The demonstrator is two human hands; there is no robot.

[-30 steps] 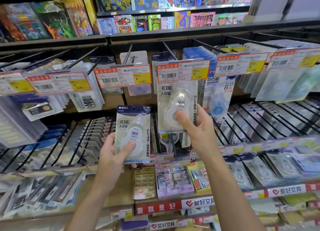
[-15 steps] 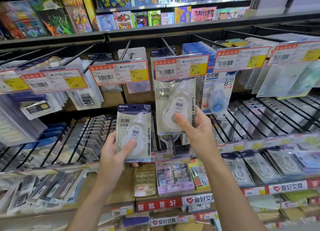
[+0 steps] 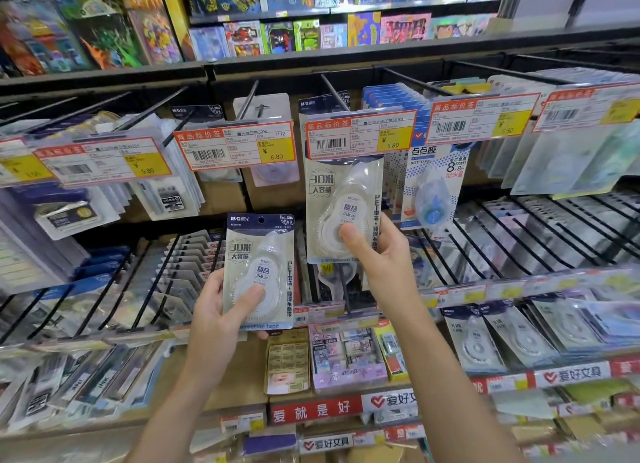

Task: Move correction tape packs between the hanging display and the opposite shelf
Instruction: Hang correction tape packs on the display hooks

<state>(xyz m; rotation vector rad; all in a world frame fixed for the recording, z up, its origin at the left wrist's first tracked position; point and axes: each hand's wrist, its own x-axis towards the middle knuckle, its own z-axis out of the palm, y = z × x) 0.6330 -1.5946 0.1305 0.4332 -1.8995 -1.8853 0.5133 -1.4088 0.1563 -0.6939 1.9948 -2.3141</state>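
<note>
My left hand point(image 3: 221, 320) grips a correction tape pack point(image 3: 259, 254) with a dark blue header, held free in front of the display, thumb on its clear blister. My right hand point(image 3: 377, 254) pinches a second, matching correction tape pack point(image 3: 341, 199) at its lower end. That pack's top is hidden behind a red and yellow price tag point(image 3: 360, 133) at the tip of a black hanging hook point(image 3: 334, 91). Whether the pack still hangs on the hook cannot be told.
Neighbouring hooks carry more packs: a blue dot tape pack point(image 3: 434, 185) to the right, another price tag point(image 3: 235, 143) to the left. Slanted wire racks point(image 3: 519, 240) hold more stationery. An eraser box point(image 3: 346, 355) sits on the lower shelf. Colourful books point(image 3: 311, 32) stand above.
Both hands and their packs stay almost where they were; the view has shifted slightly. The right hand's pack remains under the price tag.
</note>
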